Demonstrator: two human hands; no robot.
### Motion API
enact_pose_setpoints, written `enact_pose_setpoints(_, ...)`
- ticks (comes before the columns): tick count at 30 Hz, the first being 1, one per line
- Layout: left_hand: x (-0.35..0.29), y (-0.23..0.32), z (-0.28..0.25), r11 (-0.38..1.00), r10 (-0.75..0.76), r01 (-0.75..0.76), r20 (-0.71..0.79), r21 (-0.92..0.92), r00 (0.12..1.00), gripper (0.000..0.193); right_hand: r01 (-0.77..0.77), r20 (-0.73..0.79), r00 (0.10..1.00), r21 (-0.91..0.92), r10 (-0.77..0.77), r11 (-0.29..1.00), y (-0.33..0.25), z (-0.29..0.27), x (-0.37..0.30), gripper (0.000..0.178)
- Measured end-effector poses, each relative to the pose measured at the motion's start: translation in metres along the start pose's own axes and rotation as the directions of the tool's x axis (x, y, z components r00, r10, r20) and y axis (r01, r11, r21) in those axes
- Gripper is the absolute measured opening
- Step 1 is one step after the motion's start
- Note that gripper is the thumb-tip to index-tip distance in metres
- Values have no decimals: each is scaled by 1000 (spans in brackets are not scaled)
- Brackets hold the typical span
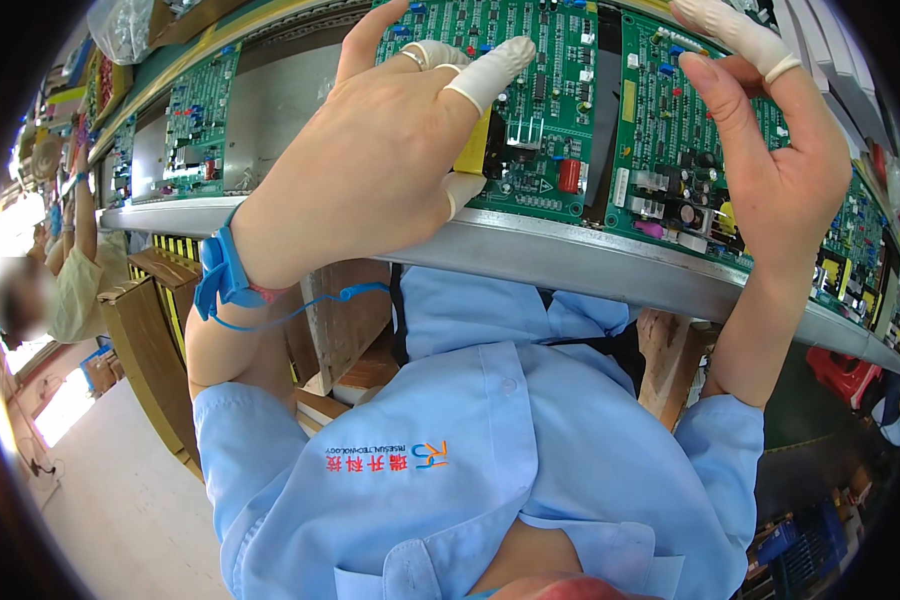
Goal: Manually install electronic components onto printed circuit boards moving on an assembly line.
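Observation:
Over a green circuit board (560,110) my left hand (390,150) reaches with fingers spread, white finger cots on several of them. Its index finger stretches across the components, and its thumb is low by the board's near edge. Between those two shows a yellow and black block-shaped component (475,145), partly covered by the hand. A blue wrist strap (228,268) with a cord circles my left wrist. My right hand (785,170) hovers at a second green circuit board (660,130). Its thumb and cot-covered index finger stand apart, with no held thing visible.
A metal rail (570,250) runs along the near side of the boards. More circuit boards sit at the left (195,120) and far right (850,240). Brown cartons (150,350) stand at lower left. Another person (75,290) is at the far left.

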State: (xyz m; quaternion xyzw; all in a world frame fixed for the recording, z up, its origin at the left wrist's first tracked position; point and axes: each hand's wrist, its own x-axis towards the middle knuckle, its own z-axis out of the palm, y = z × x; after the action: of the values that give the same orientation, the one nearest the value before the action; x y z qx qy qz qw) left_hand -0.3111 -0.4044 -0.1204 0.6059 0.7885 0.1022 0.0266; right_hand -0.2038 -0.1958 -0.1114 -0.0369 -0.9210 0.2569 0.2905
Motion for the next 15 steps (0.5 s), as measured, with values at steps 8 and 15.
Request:
enact_pose_setpoints(8, 32, 14, -32, 978, -185, 208, 436, -4, 880, 71, 37, -6, 999, 2, -37, 999, 1, 4, -2, 25)
enact_pose_setpoints(15, 38, 15, -41, 989, -141, 149, 490, 22, 860, 65, 81, 20, 997, -44, -80, 996, 27, -1, -10, 26)
